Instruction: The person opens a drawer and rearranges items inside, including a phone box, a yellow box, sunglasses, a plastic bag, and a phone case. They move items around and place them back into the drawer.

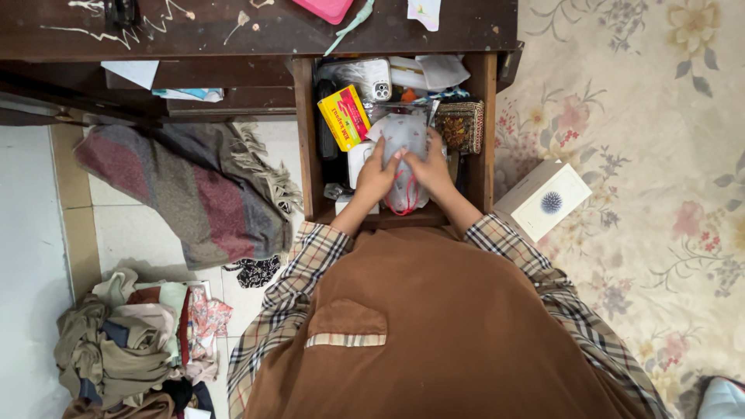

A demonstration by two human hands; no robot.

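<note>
Both my hands are inside an open wooden drawer (306,140) below me. My left hand (376,174) and my right hand (431,169) together grip a small grey patterned pouch (405,133) with a red cord (403,203) hanging from it. Beside the pouch lie a yellow and red box (344,116), a phone in a clear case (365,76), a small embroidered purse (460,126) and white wrapped items. My plaid sleeves and brown garment fill the lower frame.
A dark wooden desk top (256,31) carries a pink object (326,9) and scraps. A striped fringed blanket (186,190) lies left of the drawer, a heap of clothes (132,341) at bottom left. A white box (543,200) sits on the floral rug (660,155) right.
</note>
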